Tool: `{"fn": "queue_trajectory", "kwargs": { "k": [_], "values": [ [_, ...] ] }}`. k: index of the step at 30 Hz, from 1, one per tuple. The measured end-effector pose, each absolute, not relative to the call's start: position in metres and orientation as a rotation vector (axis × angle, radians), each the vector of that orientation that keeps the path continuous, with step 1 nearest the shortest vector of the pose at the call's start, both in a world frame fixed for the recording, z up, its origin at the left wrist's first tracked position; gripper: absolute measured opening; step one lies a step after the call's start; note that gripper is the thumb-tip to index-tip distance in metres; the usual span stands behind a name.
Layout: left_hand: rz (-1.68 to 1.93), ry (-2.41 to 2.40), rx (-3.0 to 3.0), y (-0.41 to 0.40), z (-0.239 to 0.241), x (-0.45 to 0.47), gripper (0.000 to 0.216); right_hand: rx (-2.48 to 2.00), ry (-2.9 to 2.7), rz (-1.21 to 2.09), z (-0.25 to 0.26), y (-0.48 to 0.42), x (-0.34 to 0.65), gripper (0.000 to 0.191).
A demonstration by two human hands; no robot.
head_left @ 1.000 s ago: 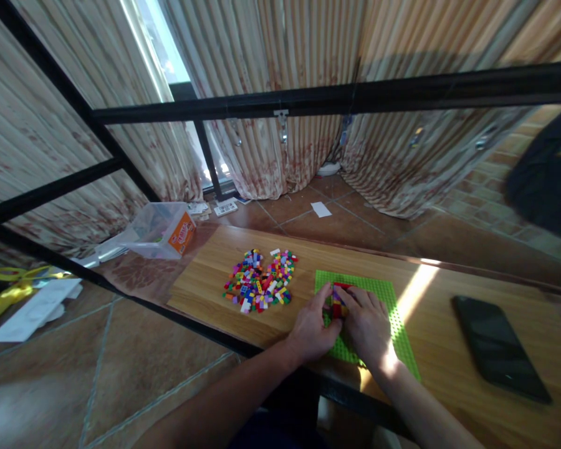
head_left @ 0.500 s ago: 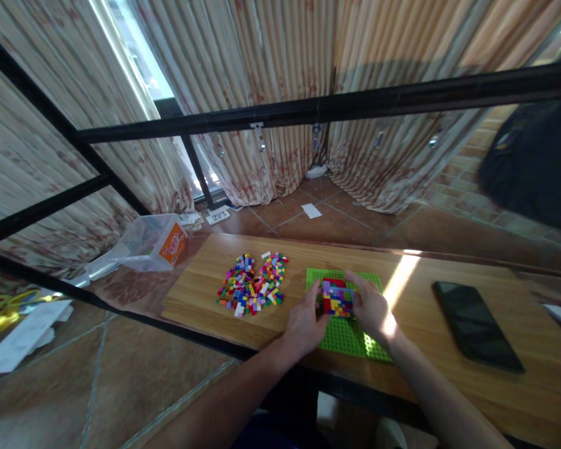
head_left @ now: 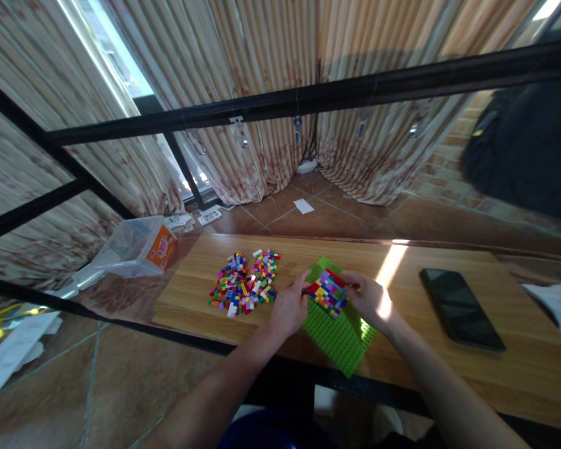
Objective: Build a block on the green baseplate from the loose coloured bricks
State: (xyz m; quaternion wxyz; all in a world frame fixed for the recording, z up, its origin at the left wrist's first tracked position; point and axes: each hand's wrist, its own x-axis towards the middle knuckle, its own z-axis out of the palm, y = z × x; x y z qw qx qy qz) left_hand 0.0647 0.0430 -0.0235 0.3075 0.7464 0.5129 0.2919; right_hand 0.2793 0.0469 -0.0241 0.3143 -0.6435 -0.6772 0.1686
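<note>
A green studded baseplate (head_left: 335, 333) lies turned at an angle on the wooden table (head_left: 449, 368), with a block of many-coloured small bricks (head_left: 328, 291) built on its far part. My left hand (head_left: 287, 307) grips the plate's left edge beside the block, fingers curled. My right hand (head_left: 371, 300) holds the right side, fingers closed at the block's far corner. A pile of loose coloured bricks (head_left: 244, 289) lies on the table just left of my left hand.
A black phone (head_left: 459, 307) lies flat to the right. White paper (head_left: 556, 305) shows at the far right edge. A clear plastic box (head_left: 135, 246) with an orange label sits at the table's left end. A black metal frame (head_left: 308, 96) crosses in front of striped curtains.
Both hands have turned the baseplate from square with the table edge to a diagonal, one corner now pointing toward me. The bricks block is uncovered. The camera shifted right.
</note>
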Motion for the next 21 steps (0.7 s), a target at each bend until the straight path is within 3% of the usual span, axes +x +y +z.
{"fn": "queue_trajectory", "kwargs": {
  "k": [12, 21],
  "values": [
    [0.904, 1.411, 1.874, 0.04, -0.033, 0.067, 0.049, -1.642, -1.782, 0.715, -0.021, 0.048, 0.282, 0.032],
    [0.912, 1.341, 1.901, 0.035, -0.031, 0.061, 0.053, -1.726, -1.81, 0.714, -0.026, 0.05, 0.284, 0.033]
  ]
}}
